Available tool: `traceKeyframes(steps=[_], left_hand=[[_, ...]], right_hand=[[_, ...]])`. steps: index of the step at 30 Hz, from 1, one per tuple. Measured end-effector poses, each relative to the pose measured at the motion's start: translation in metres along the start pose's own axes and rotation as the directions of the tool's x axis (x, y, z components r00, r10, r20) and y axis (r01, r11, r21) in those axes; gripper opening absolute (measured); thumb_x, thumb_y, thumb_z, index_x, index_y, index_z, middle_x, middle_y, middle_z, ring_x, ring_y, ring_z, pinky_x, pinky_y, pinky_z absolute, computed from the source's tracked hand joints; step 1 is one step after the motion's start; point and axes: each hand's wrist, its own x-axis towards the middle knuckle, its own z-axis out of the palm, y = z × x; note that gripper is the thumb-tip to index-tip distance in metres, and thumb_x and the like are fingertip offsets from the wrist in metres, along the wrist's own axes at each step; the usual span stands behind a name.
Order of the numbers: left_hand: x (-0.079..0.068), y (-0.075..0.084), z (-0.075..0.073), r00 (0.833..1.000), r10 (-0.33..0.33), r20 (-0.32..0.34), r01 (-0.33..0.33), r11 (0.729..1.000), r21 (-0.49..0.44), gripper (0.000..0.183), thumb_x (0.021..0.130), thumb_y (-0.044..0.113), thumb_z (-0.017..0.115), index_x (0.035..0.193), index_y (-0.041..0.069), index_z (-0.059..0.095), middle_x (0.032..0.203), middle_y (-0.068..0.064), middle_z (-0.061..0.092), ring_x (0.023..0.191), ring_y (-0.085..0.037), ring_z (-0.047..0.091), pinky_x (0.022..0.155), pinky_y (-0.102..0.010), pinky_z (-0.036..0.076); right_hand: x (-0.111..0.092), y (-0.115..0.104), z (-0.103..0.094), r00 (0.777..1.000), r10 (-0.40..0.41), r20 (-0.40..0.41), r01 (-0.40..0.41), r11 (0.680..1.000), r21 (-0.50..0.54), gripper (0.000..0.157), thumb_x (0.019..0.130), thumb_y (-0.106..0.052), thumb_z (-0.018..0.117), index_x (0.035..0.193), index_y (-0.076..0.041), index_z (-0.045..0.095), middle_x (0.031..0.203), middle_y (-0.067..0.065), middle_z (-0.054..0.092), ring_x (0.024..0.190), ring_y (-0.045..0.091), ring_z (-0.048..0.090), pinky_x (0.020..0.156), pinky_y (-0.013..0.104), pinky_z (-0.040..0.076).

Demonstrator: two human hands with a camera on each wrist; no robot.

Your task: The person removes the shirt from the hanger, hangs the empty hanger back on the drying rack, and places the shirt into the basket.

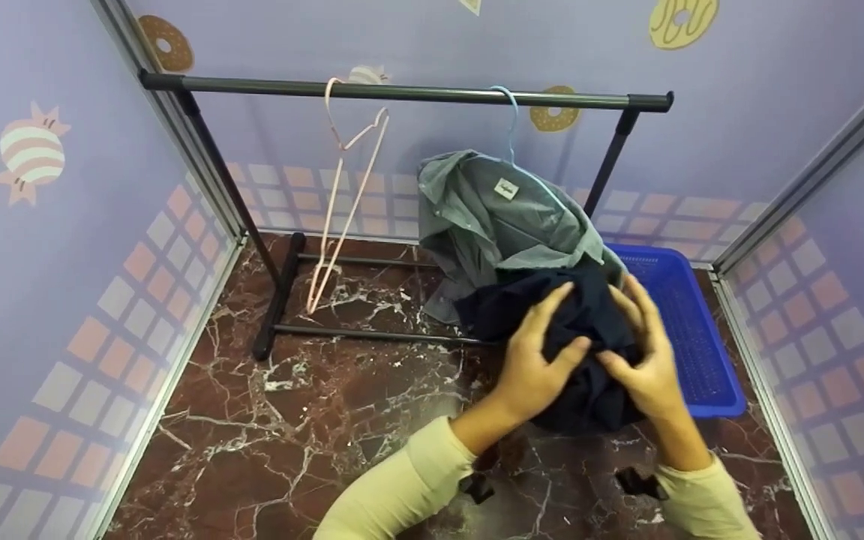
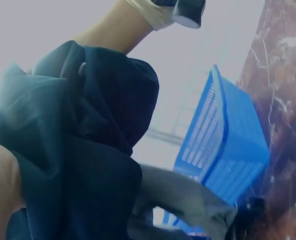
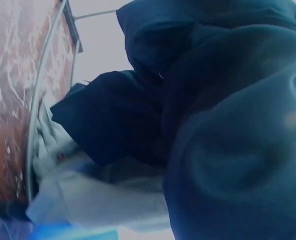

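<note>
Both my hands hold a bunched navy shirt (image 1: 588, 322) up in front of the rack. My left hand (image 1: 531, 371) grips it from the left, fingers and thumb curved over the cloth. On the other side my right hand (image 1: 649, 367) grips it the same way, thumbs close together. In the left wrist view a small button shows on the navy shirt (image 2: 102, 115); its folds fill much of the right wrist view. Just behind it, a grey-green shirt (image 1: 477, 217) hangs on a light blue hanger (image 1: 514, 124), its lower part overlapped by the navy cloth.
A black clothes rack (image 1: 432, 94) stands on the brown marbled floor (image 1: 289, 442). From its bar hangs a pink hanger (image 1: 333, 187), left of the grey-green shirt. A blue plastic basket (image 1: 717, 375) sits behind my right hand. Patterned walls close in the sides and back.
</note>
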Motion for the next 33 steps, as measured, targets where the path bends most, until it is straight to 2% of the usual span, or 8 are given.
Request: traceKeyframes(steps=[3,8,14,22,27,33], left_hand=[[0.004,0.005,0.013,1.0,-0.014,0.021,0.014,1.0,0.001,0.067,0.099,0.027,0.067,0.158,0.014,0.039,0.153,-0.012,0.052,0.143,-0.019,0.049,0.121,-0.035,0.038],[0.007,0.012,0.043,0.997,-0.049,0.063,0.049,0.999,0.003,0.067,0.101,0.031,0.064,0.16,0.016,0.034,0.156,-0.008,0.049,0.145,-0.015,0.047,0.121,-0.032,0.037],[0.011,0.02,0.067,0.992,-0.102,0.069,0.103,0.995,-0.017,0.067,0.102,0.032,0.063,0.16,0.02,0.033,0.159,-0.004,0.047,0.146,-0.011,0.043,0.122,-0.028,0.035],[0.009,0.027,0.092,0.979,-0.162,0.124,0.164,0.986,-0.01,0.067,0.103,0.037,0.06,0.162,0.025,0.029,0.161,0.0,0.044,0.146,-0.009,0.042,0.12,-0.027,0.036],[0.01,0.035,0.106,0.966,-0.208,0.154,0.212,0.977,-0.008,0.068,0.103,0.039,0.06,0.162,0.027,0.029,0.161,0.002,0.044,0.145,-0.009,0.043,0.118,-0.027,0.038],[0.023,0.047,0.114,0.954,-0.201,0.223,0.204,0.979,0.01,0.071,0.103,0.04,0.061,0.163,0.028,0.026,0.161,0.002,0.043,0.143,-0.007,0.043,0.116,-0.022,0.039]], right_hand=[[0.003,-0.007,-0.018,1.0,0.004,0.027,-0.006,0.998,0.058,0.096,0.079,0.019,0.064,0.163,-0.003,0.024,0.156,0.018,0.049,0.134,0.024,0.059,0.107,0.029,0.052],[0.002,-0.022,-0.052,0.998,0.044,0.053,-0.05,0.992,0.112,0.095,0.079,0.027,0.054,0.164,-0.003,0.021,0.153,0.018,0.052,0.122,0.024,0.066,0.096,0.029,0.058],[0.005,-0.035,-0.079,0.991,0.077,0.106,-0.085,0.994,0.07,0.092,0.082,0.03,0.049,0.163,0.0,0.017,0.155,0.019,0.05,0.13,0.024,0.061,0.102,0.027,0.055],[0.0,-0.047,-0.111,0.98,0.122,0.157,-0.131,0.99,0.053,0.093,0.084,0.032,0.045,0.164,0.0,0.012,0.153,0.02,0.052,0.123,0.023,0.066,0.094,0.026,0.058],[-0.005,-0.051,-0.131,0.982,0.144,0.12,-0.153,0.986,0.064,0.092,0.084,0.031,0.044,0.165,-0.001,0.013,0.15,0.019,0.055,0.122,0.023,0.067,0.093,0.028,0.059],[-0.003,-0.066,-0.146,0.992,0.116,0.044,-0.116,0.993,0.01,0.091,0.086,0.029,0.051,0.164,-0.002,0.016,0.145,0.017,0.06,0.115,0.021,0.07,0.087,0.024,0.061]])
